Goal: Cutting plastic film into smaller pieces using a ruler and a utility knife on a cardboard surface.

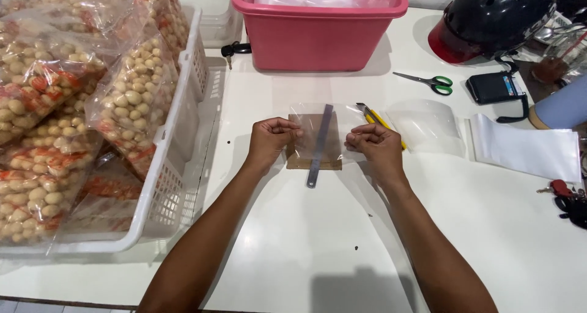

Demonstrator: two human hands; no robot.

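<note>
1. At the table's middle, the left hand (273,137) and right hand (373,143) are curled closed, each pinching a side edge of a clear plastic sheet (312,126).
2. Under the sheet lie a metal ruler (320,146) and a brown board (304,157).
3. Just right: a yellow cutter (380,122), more clear sheets (428,124), scissors (428,81).
4. Left stands a white basket (177,135) of bagged peanuts (131,99); behind, a pink tub (312,34).

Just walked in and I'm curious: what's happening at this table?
A person is holding a small clear plastic bag stretched between the left hand and right hand, over a brown board with a metal ruler lying across it. A yellow utility knife lies just beside it. A white basket of bagged nuts stands at the left, a pink tub behind.
</note>
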